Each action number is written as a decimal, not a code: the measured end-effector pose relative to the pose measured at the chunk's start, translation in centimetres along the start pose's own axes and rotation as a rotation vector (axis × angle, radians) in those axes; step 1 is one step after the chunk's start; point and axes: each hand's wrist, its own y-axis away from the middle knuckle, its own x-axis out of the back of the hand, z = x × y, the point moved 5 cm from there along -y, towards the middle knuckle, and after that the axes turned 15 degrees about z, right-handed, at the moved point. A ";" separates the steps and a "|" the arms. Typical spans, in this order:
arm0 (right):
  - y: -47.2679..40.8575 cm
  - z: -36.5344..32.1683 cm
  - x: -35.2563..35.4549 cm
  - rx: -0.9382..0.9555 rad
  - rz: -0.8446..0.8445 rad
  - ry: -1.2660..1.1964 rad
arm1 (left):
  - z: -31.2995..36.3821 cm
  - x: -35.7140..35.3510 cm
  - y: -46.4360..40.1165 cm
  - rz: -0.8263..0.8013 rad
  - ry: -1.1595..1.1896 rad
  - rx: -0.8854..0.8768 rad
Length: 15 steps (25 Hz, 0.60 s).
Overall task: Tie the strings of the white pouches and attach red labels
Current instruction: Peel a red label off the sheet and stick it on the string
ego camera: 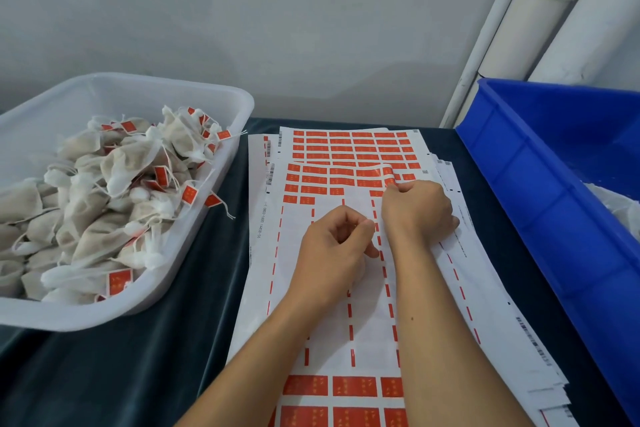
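Observation:
A white label sheet [311, 288] with rows of red labels lies in front of me on the dark cloth. My right hand [417, 210] pinches a red label [390, 180] at the sheet's upper part, and the sheet lifts and curls there. My left hand [337, 246] rests on the bare middle of the sheet with its fingers curled; a white pouch string may run under them, but I cannot tell. Several white pouches [104, 198] with tied strings and red labels fill the clear tub [221, 163] at the left.
More label sheets [349, 144] are stacked behind and under the top one. A blue bin [554, 191] stands at the right with something white inside. Dark cloth [138, 357] covers the table. White pipes run up the wall at the back right.

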 end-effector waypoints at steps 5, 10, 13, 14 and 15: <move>0.2 -0.2 0.4 0.072 -0.004 0.020 | -0.1 -0.1 -0.1 -0.002 -0.008 -0.004; 1.0 0.3 0.7 0.126 0.020 0.007 | -0.1 -0.1 -0.1 0.003 -0.004 0.000; 0.9 0.5 0.8 0.096 0.020 -0.034 | -0.1 -0.2 -0.1 0.001 -0.017 0.005; 0.8 0.6 0.8 0.090 0.020 -0.043 | -0.1 -0.3 -0.1 0.002 -0.018 0.004; 0.9 0.5 0.8 0.096 0.023 -0.045 | -0.1 -0.3 -0.2 0.003 -0.019 0.002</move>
